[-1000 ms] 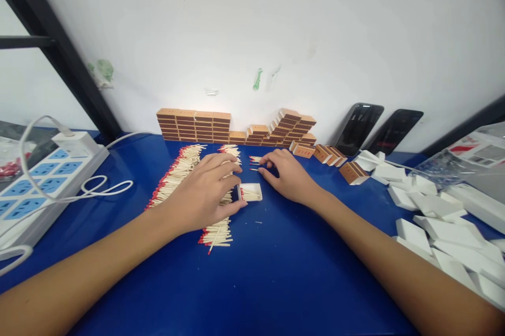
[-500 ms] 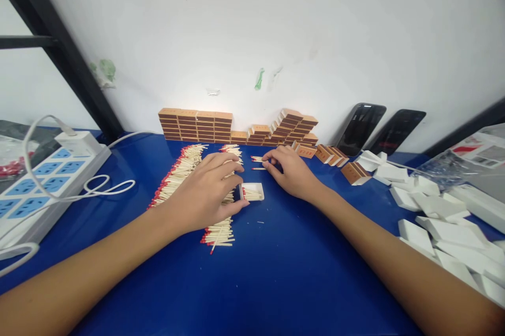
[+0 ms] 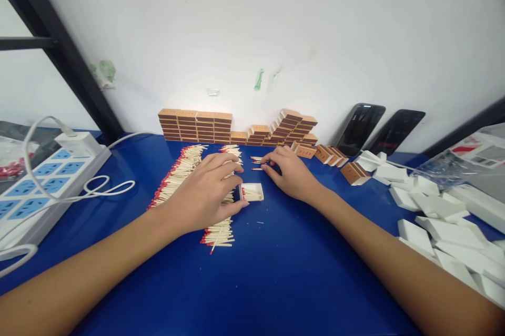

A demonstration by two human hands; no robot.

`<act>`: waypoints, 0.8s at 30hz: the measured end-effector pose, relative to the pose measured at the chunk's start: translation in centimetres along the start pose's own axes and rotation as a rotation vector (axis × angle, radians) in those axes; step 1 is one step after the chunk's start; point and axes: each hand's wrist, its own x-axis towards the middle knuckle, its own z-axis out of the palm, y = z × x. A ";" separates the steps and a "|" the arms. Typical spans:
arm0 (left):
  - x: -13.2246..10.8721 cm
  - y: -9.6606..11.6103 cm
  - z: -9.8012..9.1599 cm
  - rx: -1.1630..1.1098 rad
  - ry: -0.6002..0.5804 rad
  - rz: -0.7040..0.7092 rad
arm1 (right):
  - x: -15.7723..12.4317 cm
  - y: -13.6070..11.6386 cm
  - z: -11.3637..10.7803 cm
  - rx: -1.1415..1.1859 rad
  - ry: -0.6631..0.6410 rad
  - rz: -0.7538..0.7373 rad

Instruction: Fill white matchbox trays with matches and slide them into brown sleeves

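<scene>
A small white matchbox tray (image 3: 258, 189) lies on the blue table with several red-tipped matches in it. My left hand (image 3: 211, 189) is at its left end, thumb at the near corner and index finger at the far corner, gripping it. Just beyond the tray, the thumb and fingertips of my right hand (image 3: 290, 170) are closed in a pinch on a match (image 3: 256, 169). A few more matches lie beside those fingertips, partly covered. Under and around my left hand spread match piles (image 3: 219, 233), heads pointing left; part is hidden by the hand.
Stacked matchboxes (image 3: 195, 125) line the wall, with more matchboxes (image 3: 292, 120) stacked unevenly to the right. Two dark phones (image 3: 361, 128) lean there. White trays (image 3: 450, 231) lie heaped at right. A power strip (image 3: 51, 183) with a white cable sits at left.
My right hand has shifted very slightly at the matches, its fingertips a touch further left. The left hand and the tray stay in place.
</scene>
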 end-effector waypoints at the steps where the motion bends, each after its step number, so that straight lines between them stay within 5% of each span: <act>1: 0.0 0.0 0.0 0.001 -0.001 0.000 | 0.0 0.0 0.0 0.002 -0.002 -0.001; 24: -0.1 -0.1 0.0 -0.003 0.001 0.006 | -0.3 -0.2 -0.6 0.043 -0.025 -0.054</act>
